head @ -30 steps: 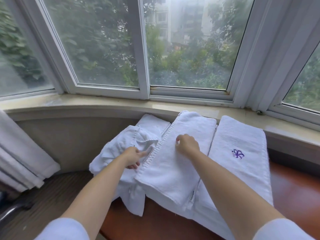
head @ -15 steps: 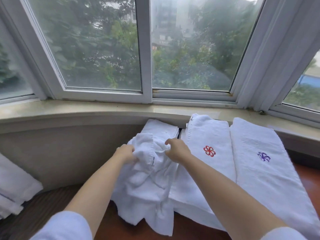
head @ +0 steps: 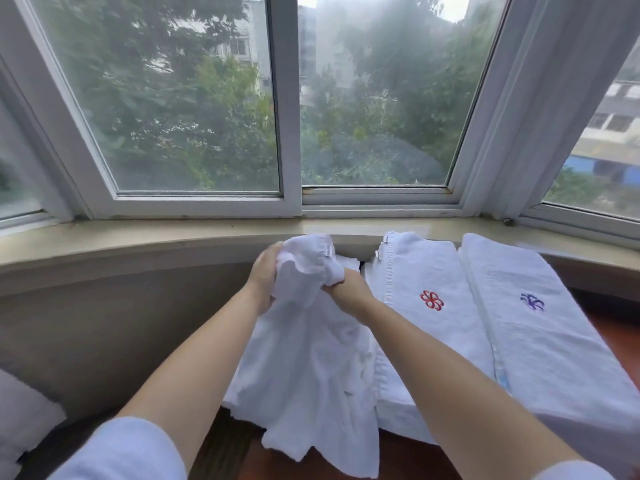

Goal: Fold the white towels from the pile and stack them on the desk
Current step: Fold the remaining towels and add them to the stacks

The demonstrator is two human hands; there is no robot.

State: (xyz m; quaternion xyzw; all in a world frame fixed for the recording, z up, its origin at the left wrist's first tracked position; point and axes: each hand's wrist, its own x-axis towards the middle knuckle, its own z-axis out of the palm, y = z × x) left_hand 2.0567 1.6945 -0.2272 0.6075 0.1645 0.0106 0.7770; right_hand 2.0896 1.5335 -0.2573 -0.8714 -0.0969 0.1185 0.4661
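Reddish wooden desk [head: 398, 455] seen nearest, crumpled white towel [head: 311, 368] draped over its edge and bunched at the top, gripped by left hand [head: 265, 282] and right hand [head: 348, 292], two folded towels, red-flower towel [head: 426, 271] and purple-flower towel [head: 540, 341], laid alongside at the right, windowsill [head: 138, 237] behind.

A hotel-like room: bay window [head: 287, 109], monogrammed folded towels [head: 433, 299].

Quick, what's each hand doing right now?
Left hand: closed, gripping the crumpled white towel.
Right hand: closed, gripping the same towel's bunched top.
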